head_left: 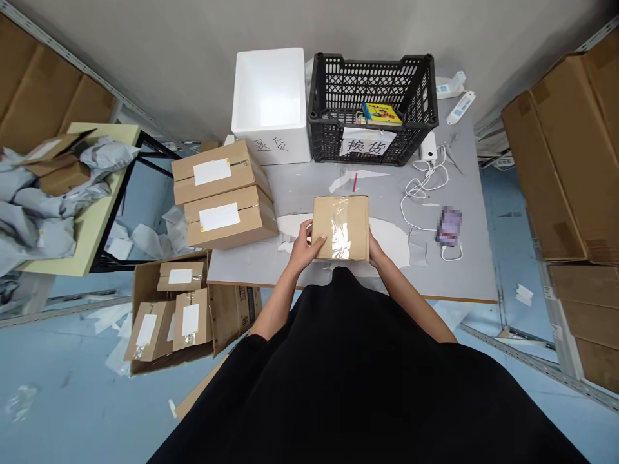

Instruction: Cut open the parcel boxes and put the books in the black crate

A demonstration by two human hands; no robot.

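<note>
Between my two hands is a small brown cardboard box (326, 216), with shiny clear tape running down its middle. My left hand (304, 248) grips its left side, thumb lying on the top face. On the opposite side my right hand (376, 250) holds the right edge, its fingers mostly hidden by the box. White paper (394, 241) lies on the grey table (300, 187) under and around the box. A thin red stick-like item (355, 182) rests just beyond it.
Two labelled cartons (227, 222) are at the left. Behind stand a white foam box (271, 138) and a black crate (319, 138) with a yellow book (382, 114). A phone (449, 225) with a white cable lies right. An open carton (232, 316) of boxes sits lower left.
</note>
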